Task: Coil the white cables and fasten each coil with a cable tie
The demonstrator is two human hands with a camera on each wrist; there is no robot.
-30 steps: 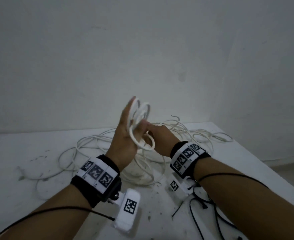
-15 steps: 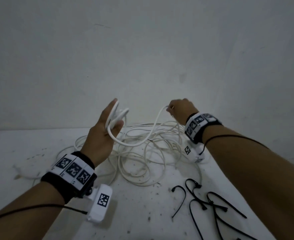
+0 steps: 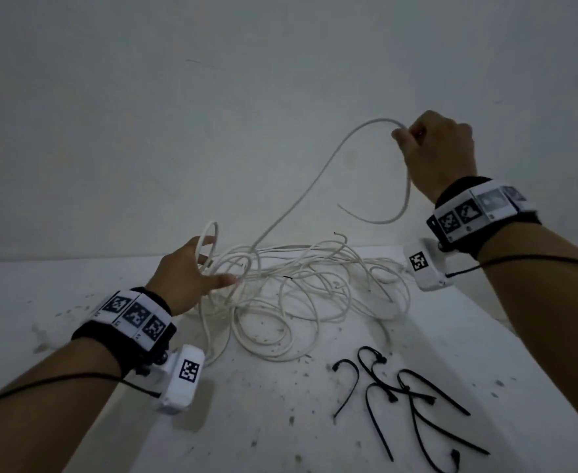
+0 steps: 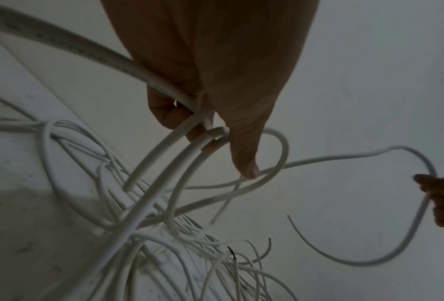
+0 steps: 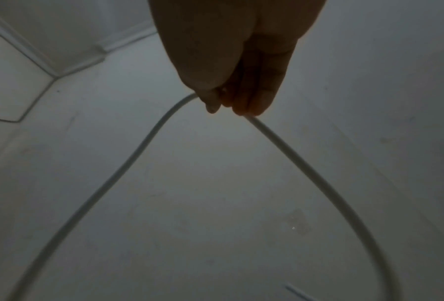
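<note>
Pinched tight up high, the right hand [image 3: 437, 148] has the white cable [image 3: 301, 196] between thumb and curled fingers, its loose tail hanging in a curve below the knuckles while the long run slopes down to the tangle of cable [image 3: 301, 295] on the counter [image 3: 263, 421]. Down low, the left hand [image 3: 185, 271] keeps a few small loops [image 3: 209, 240] against the palm, thumb stretched out. Black cable ties [image 3: 403, 397] lie untouched nearer the person, just apart from the pile.

Over to the left wrist view: the thumb and a finger clamp several turns of cable [image 4: 164, 163] together, so this grip is closed on the coil. The strand arcs away to the right hand [image 4: 439, 201] at the frame's edge.

Right wrist view now: fingertips [image 5: 251, 101] nip the strand [image 5: 292, 154] at its bend, both legs falling away below.

How will it handle? Light, smooth-jacketed and springy, I'd say: it holds its curves, so loops may want to pop open. Best held where the turns cross, with the feeding hand sliding along near the free end. Snagging in the tangle looks the main risk
</note>
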